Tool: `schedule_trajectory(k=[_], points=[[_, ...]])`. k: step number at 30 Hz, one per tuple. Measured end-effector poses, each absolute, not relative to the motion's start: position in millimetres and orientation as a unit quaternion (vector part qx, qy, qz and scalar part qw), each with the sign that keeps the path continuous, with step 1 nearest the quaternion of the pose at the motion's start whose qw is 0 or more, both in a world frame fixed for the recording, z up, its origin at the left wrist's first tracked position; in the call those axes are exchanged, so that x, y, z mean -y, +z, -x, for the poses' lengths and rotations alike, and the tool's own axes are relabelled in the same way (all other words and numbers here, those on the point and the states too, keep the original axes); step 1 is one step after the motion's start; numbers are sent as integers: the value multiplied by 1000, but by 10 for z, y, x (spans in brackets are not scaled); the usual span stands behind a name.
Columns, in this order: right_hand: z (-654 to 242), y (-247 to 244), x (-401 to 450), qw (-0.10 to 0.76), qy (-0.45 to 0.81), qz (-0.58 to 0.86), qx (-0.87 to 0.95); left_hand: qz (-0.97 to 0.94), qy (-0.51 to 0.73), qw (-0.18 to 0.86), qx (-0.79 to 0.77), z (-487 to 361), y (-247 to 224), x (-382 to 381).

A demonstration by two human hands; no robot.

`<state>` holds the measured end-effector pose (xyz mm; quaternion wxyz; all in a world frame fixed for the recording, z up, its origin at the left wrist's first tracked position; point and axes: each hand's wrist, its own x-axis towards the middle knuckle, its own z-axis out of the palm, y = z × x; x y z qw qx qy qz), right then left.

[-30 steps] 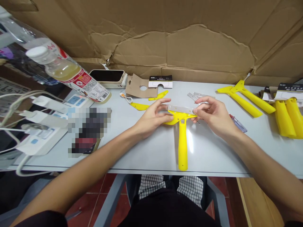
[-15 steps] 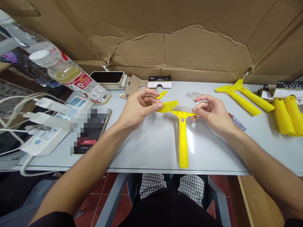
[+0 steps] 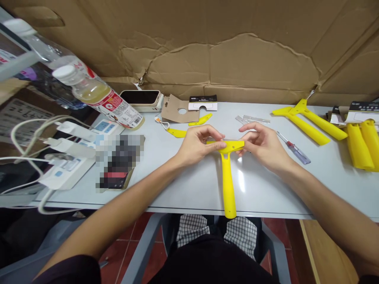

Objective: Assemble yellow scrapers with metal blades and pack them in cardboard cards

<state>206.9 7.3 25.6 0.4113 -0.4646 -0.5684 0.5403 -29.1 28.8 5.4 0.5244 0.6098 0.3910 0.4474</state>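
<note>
In the head camera's view, a person seated at a pale worktop [image 3: 183, 189] is holding a yellow scraper [image 3: 228, 179] in front of the body, its head pointing away and its handle end reaching the near edge. The left hand [image 3: 194, 146] is pinching the left end of the head, thumb on top, its fingers closed on the plastic. The right hand [image 3: 266, 149] is hovering its half-curled fingers at the head's right end; whether they are gripping anything cannot be told.

The scraper is looking light, stiff and smooth, perhaps a little slippery; the handle is probably offering the surest hold, with the flat head best being taken by its faces, clear of any edge.

Around that one scraper, two yellow handles [image 3: 310, 122] are lying at the back right, and two yellow grips [image 3: 359, 146] are showing at the far right. Two loose yellow plates [image 3: 203, 119] are resting behind the left hand, at least two metal strips [image 3: 257, 119] are lying beyond the right, and one screwdriver [image 3: 294, 149] is lying beside the right wrist. Two printed cards [image 3: 203, 104] are standing at the rear.
</note>
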Motion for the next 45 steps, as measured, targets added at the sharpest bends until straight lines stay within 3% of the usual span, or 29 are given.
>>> schedule_trajectory(k=[10,16,28,35,45], points=[[-2058,253,-56,405,539,461,577,-619,421,531,-398,349,41,-345],[-2072,246,-59,383,554,452,585,-530,320,670,-410,353,44,-292],[-2083,203,-86,393,652,409,503,-534,356,645,-414,373,159,-234],[-2067,260,-38,394,587,464,535,-542,379,615,-429,307,173,-198],[-2135,260,-131,440,581,469,498,-411,393,695,-440,405,40,-318]])
